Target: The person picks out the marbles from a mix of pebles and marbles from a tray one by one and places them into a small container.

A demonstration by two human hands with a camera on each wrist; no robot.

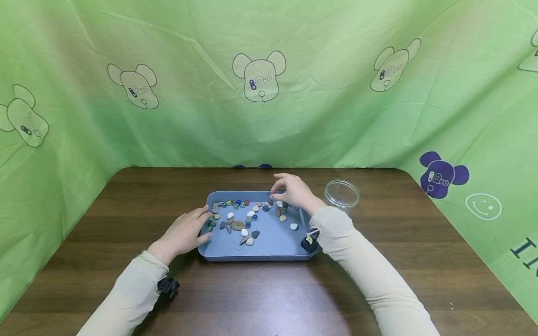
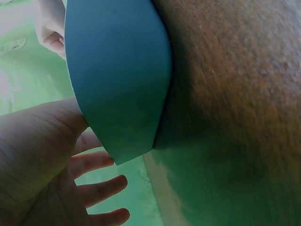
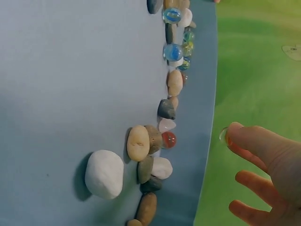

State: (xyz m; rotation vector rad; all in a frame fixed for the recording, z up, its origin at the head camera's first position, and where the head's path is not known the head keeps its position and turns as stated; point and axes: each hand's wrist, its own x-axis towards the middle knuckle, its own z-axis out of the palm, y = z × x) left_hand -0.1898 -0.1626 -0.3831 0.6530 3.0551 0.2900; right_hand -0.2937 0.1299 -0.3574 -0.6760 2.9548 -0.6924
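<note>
At the frame's centre, the right hand (image 1: 294, 190) pinches a glass marble (image 3: 224, 135) above the blue tray (image 1: 273, 247), while the left hand (image 1: 185, 233), fingers spread flat, rests against its left edge.

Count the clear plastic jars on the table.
1. The clear jar stands open on the table, just right of the blue tray, behind the right hand. No others show.

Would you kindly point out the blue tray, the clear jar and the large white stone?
blue tray (image 1: 256, 255): head view, near wall.
clear jar (image 1: 341, 193): head view, open rim.
large white stone (image 3: 104, 173): right wrist view, middle of its top.
</note>
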